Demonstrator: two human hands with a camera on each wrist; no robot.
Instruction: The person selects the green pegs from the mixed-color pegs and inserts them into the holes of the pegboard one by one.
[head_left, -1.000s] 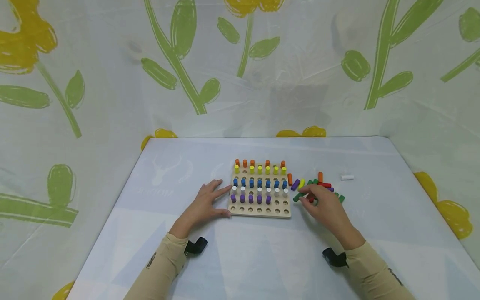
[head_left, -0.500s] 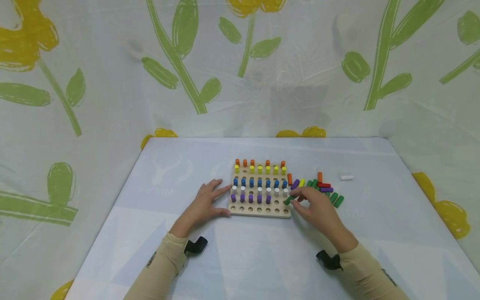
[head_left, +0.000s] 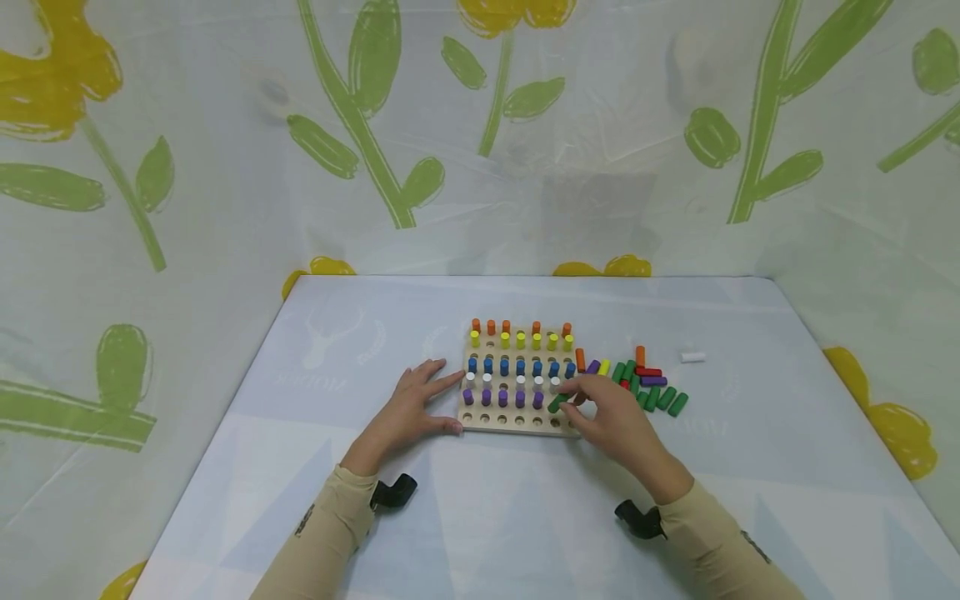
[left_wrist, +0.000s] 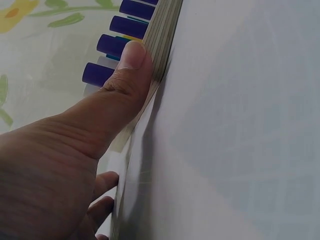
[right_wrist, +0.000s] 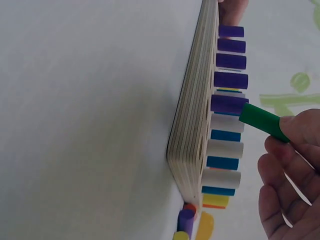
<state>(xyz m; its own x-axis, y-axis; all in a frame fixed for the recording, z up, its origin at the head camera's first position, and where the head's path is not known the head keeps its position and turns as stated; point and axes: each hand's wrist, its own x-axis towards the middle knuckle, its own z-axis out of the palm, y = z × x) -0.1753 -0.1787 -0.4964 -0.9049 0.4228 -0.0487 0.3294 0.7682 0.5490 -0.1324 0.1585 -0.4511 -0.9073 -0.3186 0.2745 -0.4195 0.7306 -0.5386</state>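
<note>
A wooden pegboard (head_left: 491, 424) lies on the table with rows of orange, yellow, blue, white and purple pegs standing in its holes; its front row of holes holds none. My left hand (head_left: 405, 414) rests at the board's left edge, fingers spread, and the thumb touches the front left corner, as the left wrist view also shows. Over the board's right part, my right hand (head_left: 611, 417) pinches a green peg (right_wrist: 262, 121) between thumb and forefinger. The peg is tilted, its free end close to the last purple peg (right_wrist: 229, 104) of that row.
Right of the board lies a loose pile of pegs, among them several green pegs (head_left: 667, 397), a red peg (head_left: 649, 372) and an orange peg (head_left: 640, 356). A white peg (head_left: 693, 357) lies apart, farther right. Behind the table (head_left: 480, 517) hangs a flower-print sheet (head_left: 600, 125).
My right hand has carried the green peg left from the pile to above the board's right part, uncovering more green pegs. My left hand has stayed at the board's edge.
</note>
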